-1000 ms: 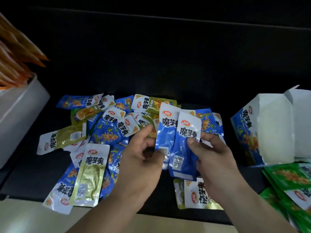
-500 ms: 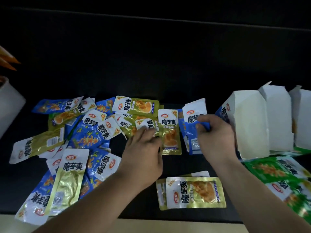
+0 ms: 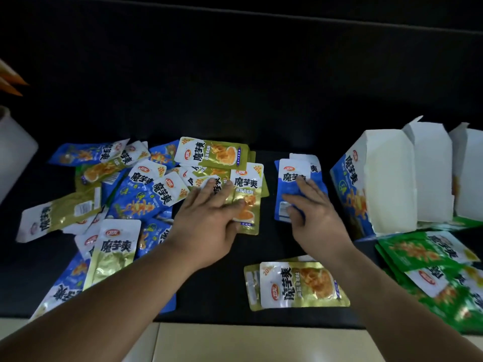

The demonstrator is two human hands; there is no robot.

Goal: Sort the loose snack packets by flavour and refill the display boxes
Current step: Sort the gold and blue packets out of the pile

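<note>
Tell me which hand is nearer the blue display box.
Right. The right hand rests on blue packets beside the blue display box; the left hand lies farther left, on a gold packet.

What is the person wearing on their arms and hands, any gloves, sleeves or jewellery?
Nothing that shows. The left hand and right hand are bare, with no gloves and no rings in sight. The left forearm and right forearm are uncovered down to the picture's bottom edge: no sleeve, watch or bracelet appears.
</note>
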